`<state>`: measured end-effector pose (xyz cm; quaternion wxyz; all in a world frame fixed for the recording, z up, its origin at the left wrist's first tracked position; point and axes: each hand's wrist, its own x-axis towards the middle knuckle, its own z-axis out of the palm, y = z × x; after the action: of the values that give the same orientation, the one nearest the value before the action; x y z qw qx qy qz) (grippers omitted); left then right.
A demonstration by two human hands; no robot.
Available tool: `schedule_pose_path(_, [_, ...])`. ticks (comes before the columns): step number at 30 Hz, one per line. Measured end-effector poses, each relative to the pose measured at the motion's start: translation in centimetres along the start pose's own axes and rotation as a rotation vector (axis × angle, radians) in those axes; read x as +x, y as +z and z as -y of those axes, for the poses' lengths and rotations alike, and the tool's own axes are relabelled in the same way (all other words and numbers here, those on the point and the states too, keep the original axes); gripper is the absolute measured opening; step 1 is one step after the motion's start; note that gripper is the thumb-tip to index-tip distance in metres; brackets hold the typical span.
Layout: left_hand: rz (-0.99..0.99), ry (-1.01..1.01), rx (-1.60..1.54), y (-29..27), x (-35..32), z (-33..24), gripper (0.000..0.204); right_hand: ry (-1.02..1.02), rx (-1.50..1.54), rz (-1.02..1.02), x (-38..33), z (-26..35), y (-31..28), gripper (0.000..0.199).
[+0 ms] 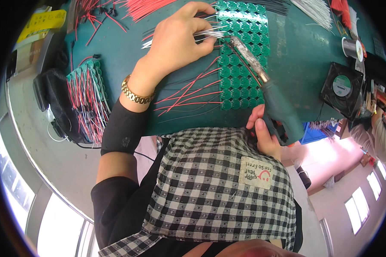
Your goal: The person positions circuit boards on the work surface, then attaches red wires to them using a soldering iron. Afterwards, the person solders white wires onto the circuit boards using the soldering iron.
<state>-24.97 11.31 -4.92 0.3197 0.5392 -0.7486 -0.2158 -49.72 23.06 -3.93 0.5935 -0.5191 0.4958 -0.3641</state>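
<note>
My left hand [180,36] pinches a small bunch of white wires [212,32], their ends lying at the left edge of a green circuit board panel [244,73] made of many small round boards. From the right, my right hand [265,135] grips a soldering gun [283,107] with a dark green body. Its metal barrel slants up and left over the panel, the tip close to the white wire ends; whether it touches them I cannot tell. Below my left hand, several red wires [188,91] and thin black ones stretch left from the panel's edge.
Left of my arm lies a stack of round boards with red, black and white wires [88,98]. Red wires [148,8], black wires [273,6] and white wires [313,13] lie at the back. A solder spool [351,49] and black fan [341,88] stand right.
</note>
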Motion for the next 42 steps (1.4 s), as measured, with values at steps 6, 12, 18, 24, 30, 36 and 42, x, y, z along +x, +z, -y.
schedule_pose_path(6, [0.012, -0.025, 0.02, 0.6, -0.2, 0.9, 0.011, -0.09, 0.112, -0.092, -0.4, 0.2, -0.2, 0.037])
schedule_pose_path(12, [-0.049, 0.05, 0.033, 0.7, -0.8, 1.7, 0.015, -0.048, 0.181, -0.106, -1.6, -0.4, -0.7, 0.045])
schedule_pose_path(18, [-0.008, 0.019, 0.042, 0.8, -0.7, 2.0, 0.015, -0.094, 0.202, -0.024, -1.7, -1.8, -1.5, 0.041])
schedule_pose_path(24, [-0.147, 0.244, 0.056, -1.6, 0.2, 3.0, 0.016, -0.153, 0.257, -0.014, -1.1, -2.9, -1.2, 0.04])
schedule_pose_path(30, [-0.179, -0.05, -0.073, -1.5, -1.6, -1.0, 0.017, -0.117, 0.189, 0.035, -1.3, -1.3, -0.3, 0.034])
schedule_pose_path(36, [-0.038, -0.085, -0.049, 1.6, -2.5, -0.8, 0.015, -0.151, 0.161, -0.026, -1.3, -2.7, 0.0, 0.031])
schedule_pose_path(42, [-0.084, -0.048, 0.05, 2.4, -2.3, -0.1, 0.011, -0.126, 0.132, -0.126, -1.4, -3.3, 0.6, 0.022])
